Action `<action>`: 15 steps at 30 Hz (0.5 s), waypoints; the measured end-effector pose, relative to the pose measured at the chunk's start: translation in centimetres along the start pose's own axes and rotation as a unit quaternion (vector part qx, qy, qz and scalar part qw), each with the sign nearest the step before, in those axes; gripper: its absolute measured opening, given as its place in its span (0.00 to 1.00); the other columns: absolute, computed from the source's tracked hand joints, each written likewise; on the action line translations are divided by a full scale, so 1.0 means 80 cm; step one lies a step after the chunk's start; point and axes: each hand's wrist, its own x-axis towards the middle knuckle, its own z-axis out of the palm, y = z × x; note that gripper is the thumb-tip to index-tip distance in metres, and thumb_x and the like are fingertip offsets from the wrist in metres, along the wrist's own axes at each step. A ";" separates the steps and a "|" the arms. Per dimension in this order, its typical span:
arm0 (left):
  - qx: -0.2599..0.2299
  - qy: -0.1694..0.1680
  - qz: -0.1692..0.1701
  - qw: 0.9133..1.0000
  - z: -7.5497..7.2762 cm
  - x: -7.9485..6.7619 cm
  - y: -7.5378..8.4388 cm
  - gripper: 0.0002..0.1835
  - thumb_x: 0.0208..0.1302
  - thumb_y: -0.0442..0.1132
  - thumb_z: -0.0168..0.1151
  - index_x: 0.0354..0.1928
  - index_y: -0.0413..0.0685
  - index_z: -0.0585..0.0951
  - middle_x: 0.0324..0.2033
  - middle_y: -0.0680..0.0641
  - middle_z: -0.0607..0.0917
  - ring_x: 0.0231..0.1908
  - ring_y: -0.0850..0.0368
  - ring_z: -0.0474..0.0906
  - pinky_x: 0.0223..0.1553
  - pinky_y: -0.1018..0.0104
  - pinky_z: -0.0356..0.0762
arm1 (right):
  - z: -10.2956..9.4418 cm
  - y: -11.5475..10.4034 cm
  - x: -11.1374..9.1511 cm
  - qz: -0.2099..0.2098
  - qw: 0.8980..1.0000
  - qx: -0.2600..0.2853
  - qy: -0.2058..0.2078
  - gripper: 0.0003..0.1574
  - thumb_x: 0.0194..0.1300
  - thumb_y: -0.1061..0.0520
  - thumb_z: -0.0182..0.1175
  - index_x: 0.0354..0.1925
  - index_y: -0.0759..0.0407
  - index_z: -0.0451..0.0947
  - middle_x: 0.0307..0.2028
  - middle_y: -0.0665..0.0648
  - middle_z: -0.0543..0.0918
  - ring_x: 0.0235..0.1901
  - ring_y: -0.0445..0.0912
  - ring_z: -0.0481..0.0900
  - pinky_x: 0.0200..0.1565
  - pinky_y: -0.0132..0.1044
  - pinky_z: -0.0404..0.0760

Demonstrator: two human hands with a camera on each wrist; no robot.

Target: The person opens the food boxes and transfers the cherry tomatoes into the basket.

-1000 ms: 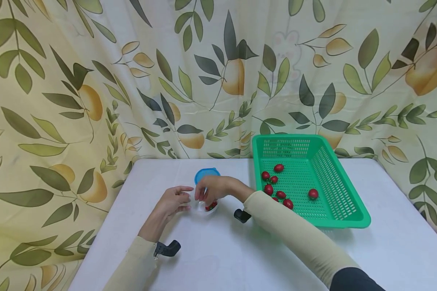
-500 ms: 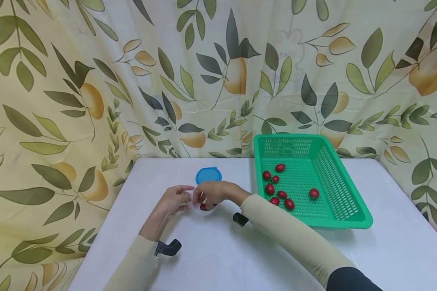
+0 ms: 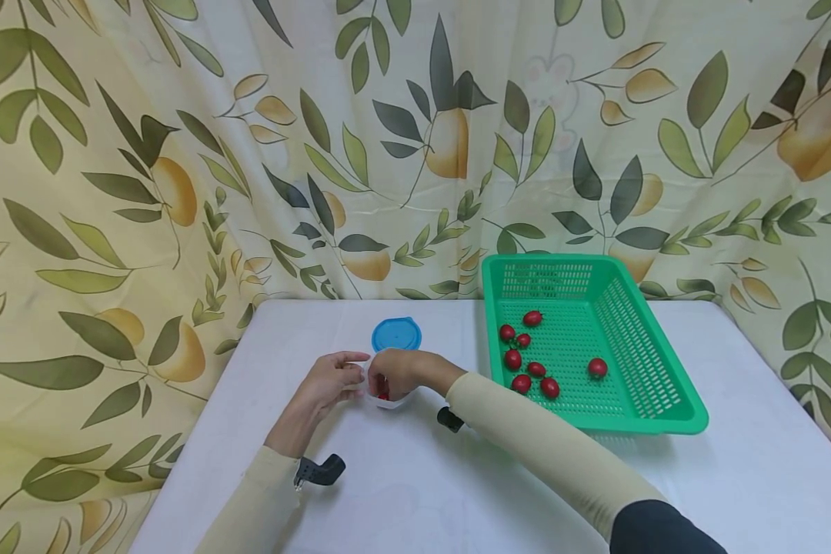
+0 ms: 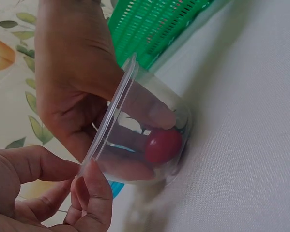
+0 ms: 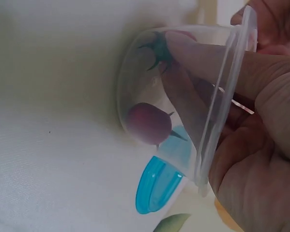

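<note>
A small clear plastic tub [image 4: 135, 166] stands on the white tabletop in front of me. My left hand [image 3: 330, 385] pinches its rim between thumb and fingers. Inside the tub, my right hand [image 3: 396, 372] reaches down with thumb and fingers round a red cherry tomato [image 4: 163, 145], whose green leafy top shows by the thumb in the right wrist view. Another cherry tomato [image 5: 149, 123] lies lower in the tub, apart from the fingertips. In the head view, the right hand hides much of the tub's mouth.
Just behind the tub lies a round blue lid [image 3: 396, 334]. To the right stands a green basket [image 3: 654, 362] with several cherry tomatoes [image 3: 550, 388] on its floor. A leaf-and-fruit patterned curtain [image 3: 415, 154] hangs along the table's back edge.
My right hand has moved lower into the tub, its wrist coming slightly left. The left hand stays at the rim. More of the blue lid shows now.
</note>
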 end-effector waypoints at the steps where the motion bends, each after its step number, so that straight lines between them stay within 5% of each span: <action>1: -0.001 0.000 0.000 1.000 0.000 0.000 0.000 0.19 0.66 0.25 0.58 0.59 0.40 0.81 0.40 0.43 0.76 0.38 0.53 0.76 0.38 0.64 0.85 | 0.000 0.000 0.000 -0.001 1.000 -0.007 0.001 0.14 0.59 0.67 0.71 0.41 0.51 0.86 0.36 0.46 0.82 0.38 0.40 0.77 0.48 0.32 0.82; 15: 0.000 0.001 0.002 1.000 0.001 0.001 -0.001 0.19 0.66 0.25 0.58 0.59 0.39 0.81 0.40 0.43 0.76 0.38 0.53 0.76 0.37 0.64 0.85 | 0.000 -0.002 -0.003 -0.001 1.000 -0.022 -0.014 0.12 0.63 0.63 0.69 0.45 0.53 0.84 0.35 0.47 0.82 0.37 0.42 0.76 0.46 0.31 0.81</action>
